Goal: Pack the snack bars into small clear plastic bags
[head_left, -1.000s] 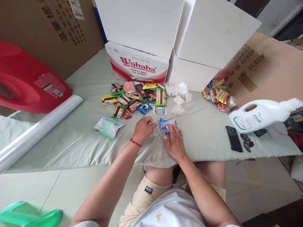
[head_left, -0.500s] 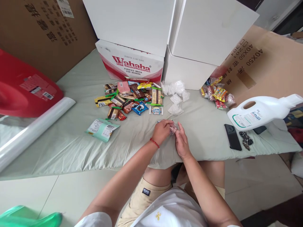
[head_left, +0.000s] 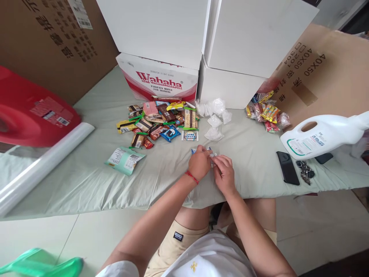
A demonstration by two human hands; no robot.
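Observation:
Near the table's front edge, my left hand point(head_left: 199, 165) is closed on a small blue-and-white snack packet point(head_left: 193, 151), mostly covered by the fingers. My right hand point(head_left: 225, 174) pinches shiny clear plastic point(head_left: 212, 155) at the packet's right side, its fingertips almost touching the left ones. Whether the plastic is part of the packet or a separate wrap I cannot tell. Behind the hands lie crumpled clear plastic bags point(head_left: 214, 133). A pile of wrapped snacks point(head_left: 158, 123) spreads to the left of these, and a light green snack bag point(head_left: 124, 160) rests left of my hands.
White boxes point(head_left: 161, 79) stand along the back. On the right are bagged colourful snacks point(head_left: 269, 112), a white detergent bottle point(head_left: 319, 136), a black phone point(head_left: 287, 168) and keys point(head_left: 305, 172). A red container point(head_left: 37, 111) and a plastic roll point(head_left: 49, 165) occupy the left.
My right hand has turned inward, its fingers now curled into a pinch beside my left hand. Blue-and-white packaging shows more beyond the left fingers. The view has shifted slightly.

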